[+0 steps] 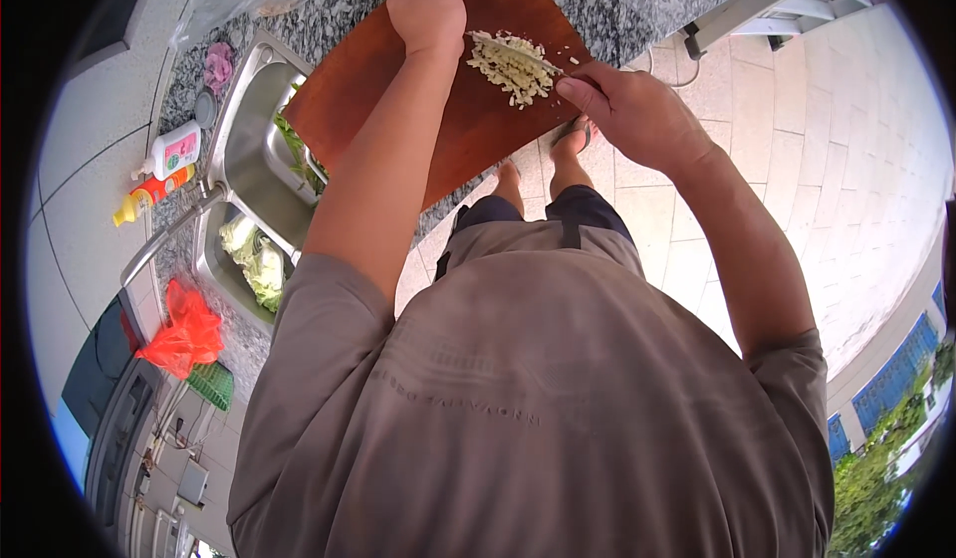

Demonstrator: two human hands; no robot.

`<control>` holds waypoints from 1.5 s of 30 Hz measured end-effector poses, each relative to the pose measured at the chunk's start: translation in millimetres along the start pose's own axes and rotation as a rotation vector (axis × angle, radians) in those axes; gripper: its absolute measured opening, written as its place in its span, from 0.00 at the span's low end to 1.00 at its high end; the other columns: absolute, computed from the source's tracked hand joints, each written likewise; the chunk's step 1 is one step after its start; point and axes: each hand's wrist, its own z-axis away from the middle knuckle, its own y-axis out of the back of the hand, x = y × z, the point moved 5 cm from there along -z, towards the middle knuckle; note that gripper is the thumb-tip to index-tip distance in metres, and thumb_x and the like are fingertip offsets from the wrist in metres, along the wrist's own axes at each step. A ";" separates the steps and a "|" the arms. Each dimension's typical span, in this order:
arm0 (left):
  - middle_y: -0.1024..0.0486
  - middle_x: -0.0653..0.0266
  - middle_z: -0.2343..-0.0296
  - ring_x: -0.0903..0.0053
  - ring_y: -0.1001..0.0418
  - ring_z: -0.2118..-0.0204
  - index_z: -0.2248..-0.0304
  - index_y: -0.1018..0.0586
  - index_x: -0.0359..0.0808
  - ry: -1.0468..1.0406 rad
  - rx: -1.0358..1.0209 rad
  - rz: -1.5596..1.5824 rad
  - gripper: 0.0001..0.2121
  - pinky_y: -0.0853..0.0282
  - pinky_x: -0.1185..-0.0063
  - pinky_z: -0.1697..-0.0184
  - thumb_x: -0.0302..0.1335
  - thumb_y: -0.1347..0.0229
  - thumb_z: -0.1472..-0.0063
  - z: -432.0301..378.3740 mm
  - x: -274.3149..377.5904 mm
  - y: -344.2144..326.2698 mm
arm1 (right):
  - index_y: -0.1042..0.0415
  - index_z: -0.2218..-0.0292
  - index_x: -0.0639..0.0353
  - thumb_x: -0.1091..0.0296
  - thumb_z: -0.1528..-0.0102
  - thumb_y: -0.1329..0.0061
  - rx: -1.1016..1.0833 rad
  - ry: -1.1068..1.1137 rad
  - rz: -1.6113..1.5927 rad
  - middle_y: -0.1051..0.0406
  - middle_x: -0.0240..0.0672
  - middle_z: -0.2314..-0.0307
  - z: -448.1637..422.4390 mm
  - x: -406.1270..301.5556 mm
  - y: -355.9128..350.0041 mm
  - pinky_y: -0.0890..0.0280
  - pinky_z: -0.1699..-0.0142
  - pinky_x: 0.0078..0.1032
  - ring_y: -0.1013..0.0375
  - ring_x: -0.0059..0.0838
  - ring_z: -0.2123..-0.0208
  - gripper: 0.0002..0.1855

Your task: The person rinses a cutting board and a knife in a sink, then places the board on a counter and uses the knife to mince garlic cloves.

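Note:
My right hand point(635, 114) grips the handle of a kitchen knife point(515, 52) at the right side of a reddish-brown wooden cutting board point(493, 136). The knife's thin blade lies across a heap of finely chopped pale pieces point(511, 76), which look like garlic. A few bits are scattered around the heap. Above the upper left part of the board is my left hand point(429, 9), its fingers curled and partly cut off by the top of the picture. Whether anything is inside it is hidden.
Left of the board is a steel double sink point(258, 129) with leafy greens point(295, 147) and cabbage leaves point(254, 259). A faucet point(172, 233), white bottle point(175, 151), orange bottle point(153, 194) and red plastic bag point(183, 330) stand beside it. A metal frame point(762, 9) is at upper right.

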 end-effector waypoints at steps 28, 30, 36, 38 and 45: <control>0.30 0.73 0.83 0.88 0.39 0.83 0.67 0.18 0.29 0.046 -0.057 0.131 0.12 0.44 0.84 0.81 0.33 0.39 0.38 11.1 4.4 14.9 | 0.26 0.54 0.60 0.47 0.37 0.53 0.042 -0.035 -0.045 0.24 0.51 0.74 13.8 -16.0 -25.0 0.29 0.62 0.41 0.23 0.52 0.68 0.24; 0.29 0.73 0.83 0.88 0.39 0.83 0.68 0.18 0.29 0.039 -0.068 0.042 0.12 0.43 0.83 0.80 0.33 0.39 0.38 13.2 6.5 14.0 | 0.26 0.54 0.60 0.47 0.37 0.53 0.091 -0.008 -0.095 0.24 0.51 0.74 14.7 -12.0 -38.8 0.29 0.62 0.41 0.23 0.52 0.69 0.24; 0.28 0.72 0.83 0.86 0.36 0.82 0.73 0.18 0.31 -0.267 -0.026 -0.131 0.13 0.38 0.80 0.77 0.35 0.39 0.38 46.6 27.0 -4.0 | 0.27 0.55 0.62 0.48 0.36 0.55 0.208 0.125 -0.322 0.24 0.50 0.75 25.7 18.0 -54.8 0.29 0.62 0.43 0.22 0.53 0.69 0.23; 0.33 0.75 0.85 0.89 0.41 0.84 0.69 0.18 0.31 0.112 -0.086 0.167 0.12 0.48 0.83 0.81 0.34 0.39 0.38 15.2 2.6 22.2 | 0.28 0.58 0.63 0.49 0.35 0.56 0.127 0.048 -0.191 0.24 0.51 0.76 22.8 -22.8 -38.0 0.29 0.62 0.44 0.23 0.54 0.69 0.23; 0.32 0.78 0.83 0.92 0.41 0.82 0.70 0.18 0.30 -0.307 -0.150 -0.187 0.13 0.43 0.85 0.79 0.34 0.38 0.38 56.8 40.2 -4.8 | 0.32 0.63 0.62 0.49 0.34 0.60 0.220 0.012 -0.217 0.25 0.54 0.77 47.5 -16.0 -88.4 0.30 0.61 0.47 0.24 0.59 0.70 0.22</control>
